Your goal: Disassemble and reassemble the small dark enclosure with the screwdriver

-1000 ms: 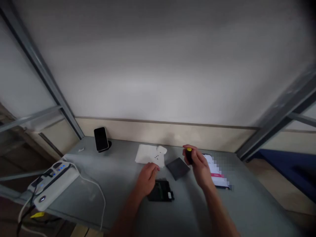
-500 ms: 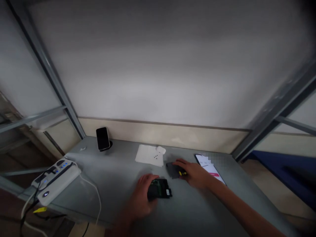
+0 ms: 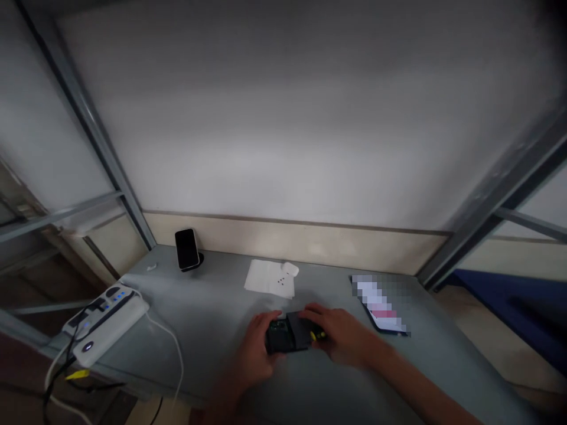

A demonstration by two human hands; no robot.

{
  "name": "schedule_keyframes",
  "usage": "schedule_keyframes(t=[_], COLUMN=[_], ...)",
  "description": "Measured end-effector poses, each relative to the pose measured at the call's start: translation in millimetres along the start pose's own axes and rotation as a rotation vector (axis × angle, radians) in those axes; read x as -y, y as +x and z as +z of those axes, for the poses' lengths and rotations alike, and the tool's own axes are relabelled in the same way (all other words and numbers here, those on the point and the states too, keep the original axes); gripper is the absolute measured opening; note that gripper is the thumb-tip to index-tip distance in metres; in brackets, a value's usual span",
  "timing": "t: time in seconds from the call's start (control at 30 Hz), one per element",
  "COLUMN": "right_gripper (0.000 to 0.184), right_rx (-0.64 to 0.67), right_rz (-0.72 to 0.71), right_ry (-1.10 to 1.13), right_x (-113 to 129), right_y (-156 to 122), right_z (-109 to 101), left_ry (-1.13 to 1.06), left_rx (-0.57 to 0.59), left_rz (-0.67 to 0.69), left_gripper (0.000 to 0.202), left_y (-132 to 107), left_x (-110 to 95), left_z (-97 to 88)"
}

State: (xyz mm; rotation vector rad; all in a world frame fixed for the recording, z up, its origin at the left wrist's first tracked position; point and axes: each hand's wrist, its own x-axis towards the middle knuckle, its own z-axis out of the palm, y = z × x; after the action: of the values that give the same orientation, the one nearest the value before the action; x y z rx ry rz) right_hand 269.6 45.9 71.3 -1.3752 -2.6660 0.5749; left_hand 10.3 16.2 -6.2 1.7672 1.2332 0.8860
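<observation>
grey table [image 3: 212, 307] against pale wall [image 3: 266, 147]: l. hand [image 3: 257, 349] curled round blk casing [image 3: 280, 341], r. hand [image 3: 334, 332] half-closed on dark cover [image 3: 300, 329] w/ blk-yellow tool [image 3: 318, 336]; cover overlaps casing only partly, green board [image 3: 278, 324] exposed, small dark bits [image 3: 280, 281] loose on paper [image 3: 260, 277].

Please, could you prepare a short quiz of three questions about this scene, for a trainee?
1. True or false: the left hand holds a black device.
2. Fill in: the right hand grips a flat dark cover together with a tool that has ___ parts.
3. Choose: what lies on the white paper?
a) the power strip
b) small dark pieces
c) the white cable

Key: 1 true; 2 yellow; 3 b.
</observation>
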Motion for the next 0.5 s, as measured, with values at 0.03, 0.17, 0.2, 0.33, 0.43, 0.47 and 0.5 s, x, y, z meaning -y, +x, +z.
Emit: schedule_keyframes(t=[0.03,0.17,0.2,0.33,0.43,0.47,0.5], right_gripper=[0.063,0.071,0.073,0.073,0.073,0.075,0.076], right_rx=[-0.001,-0.027,-0.025,-0.014,-0.013,-0.008,0.001], right_rz=[0.006,0.007,0.007,0.022,0.007,-0.001,-0.007], right_ry=[-0.010,-0.050,-0.060,-0.074,-0.067,-0.071,-0.081], right_x=[-1,-6,-7,-2,7,11,14], right_y=[-2,-9,-11,-11,-6,-4,-2], right_z=[4,18,21,24,28,29,31], left_ry=[-0.009,-0.048,-0.054,-0.069,-0.069,-0.068,-0.072], left_rx=[-0.005,-0.010,-0.011,0.013,0.091,0.119,0.142], left_rz=[0.006,0.024,0.021,-0.027,-0.075,-0.087,-0.096], left_gripper=[0.087,0.086,0.086,0.089,0.097,0.100,0.101], left_y=[0,0,-1,-1,-1,-2,-2], left_x=[1,4,5,2,-5,-7,-8], left_z=[0.2,0.6,0.5,-2.0,-6.3,-7.7,-8.9])
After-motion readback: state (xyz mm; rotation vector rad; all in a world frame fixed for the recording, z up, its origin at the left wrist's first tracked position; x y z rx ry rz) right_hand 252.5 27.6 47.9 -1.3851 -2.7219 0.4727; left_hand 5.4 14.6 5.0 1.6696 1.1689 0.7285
